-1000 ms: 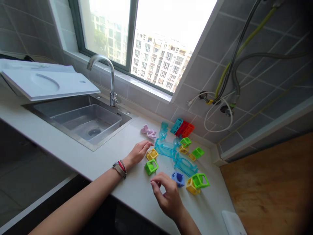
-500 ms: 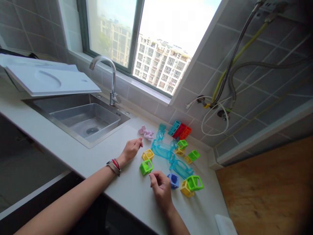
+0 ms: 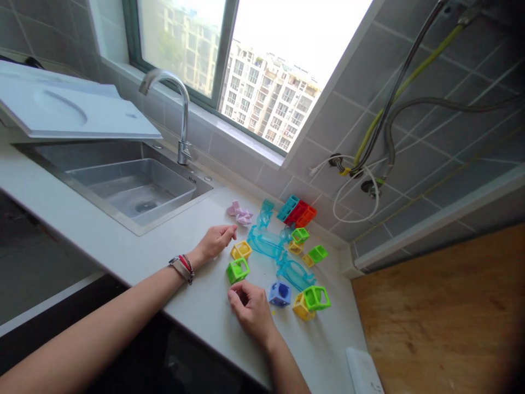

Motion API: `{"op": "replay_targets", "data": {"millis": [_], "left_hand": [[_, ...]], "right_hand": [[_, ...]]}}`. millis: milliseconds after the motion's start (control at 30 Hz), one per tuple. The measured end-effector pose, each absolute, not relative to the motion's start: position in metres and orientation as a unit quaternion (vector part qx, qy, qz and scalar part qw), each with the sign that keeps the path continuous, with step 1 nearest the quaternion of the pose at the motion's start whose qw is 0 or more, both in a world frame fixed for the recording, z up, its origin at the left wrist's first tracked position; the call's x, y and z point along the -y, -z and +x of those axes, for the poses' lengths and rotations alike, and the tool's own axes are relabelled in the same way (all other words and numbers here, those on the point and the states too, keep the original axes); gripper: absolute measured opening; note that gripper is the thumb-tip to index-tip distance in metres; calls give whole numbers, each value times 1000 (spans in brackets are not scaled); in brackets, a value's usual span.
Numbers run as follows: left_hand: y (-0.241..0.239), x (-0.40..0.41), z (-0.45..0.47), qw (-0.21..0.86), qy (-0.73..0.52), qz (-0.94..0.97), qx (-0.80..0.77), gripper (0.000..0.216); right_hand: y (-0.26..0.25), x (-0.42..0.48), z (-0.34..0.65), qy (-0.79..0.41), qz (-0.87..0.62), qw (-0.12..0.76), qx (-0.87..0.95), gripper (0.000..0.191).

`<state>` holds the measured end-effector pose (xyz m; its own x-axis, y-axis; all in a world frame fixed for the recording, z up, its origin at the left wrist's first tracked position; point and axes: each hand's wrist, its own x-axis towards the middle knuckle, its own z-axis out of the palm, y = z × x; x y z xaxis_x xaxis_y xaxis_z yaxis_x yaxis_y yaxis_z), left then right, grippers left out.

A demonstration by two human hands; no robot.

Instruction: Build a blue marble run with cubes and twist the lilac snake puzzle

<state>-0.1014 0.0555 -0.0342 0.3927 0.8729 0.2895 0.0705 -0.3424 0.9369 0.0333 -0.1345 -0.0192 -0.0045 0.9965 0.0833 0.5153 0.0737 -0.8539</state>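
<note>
- Your rectangular stainless-steel sink [image 3: 172, 210] sits well left of the green plastic open-frame cube
- Your left hand [image 3: 214, 242] lies left of and beyond that cube, fingers folded in loosely; its palm is hidden, so I cannot tell whether it has hold of anything
- The green plastic open-frame cube [image 3: 238, 270] lies between your hands, straight ahead of your right knuckles; that hand is nearer, touching or not I cannot tell, and the cube shows no long axis
- The yellow plastic open-frame cube [image 3: 241, 250] lies just beyond the green one, near your left fingertips
- Your right hand [image 3: 253, 312] is on the green cube's near side, half curled around a hollow, nothing seen in it
- The blue-violet plastic cube [image 3: 280, 294] lies right of the green one, near your right knuckles
</note>
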Motion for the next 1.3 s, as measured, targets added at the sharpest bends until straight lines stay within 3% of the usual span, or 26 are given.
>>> {"op": "replay_targets", "data": {"millis": [1300], "left_hand": [[29,-50,-101,421,-370,764,-318,51]], "right_hand": [[15,134,35,-301,-607,357,643,23]]}}
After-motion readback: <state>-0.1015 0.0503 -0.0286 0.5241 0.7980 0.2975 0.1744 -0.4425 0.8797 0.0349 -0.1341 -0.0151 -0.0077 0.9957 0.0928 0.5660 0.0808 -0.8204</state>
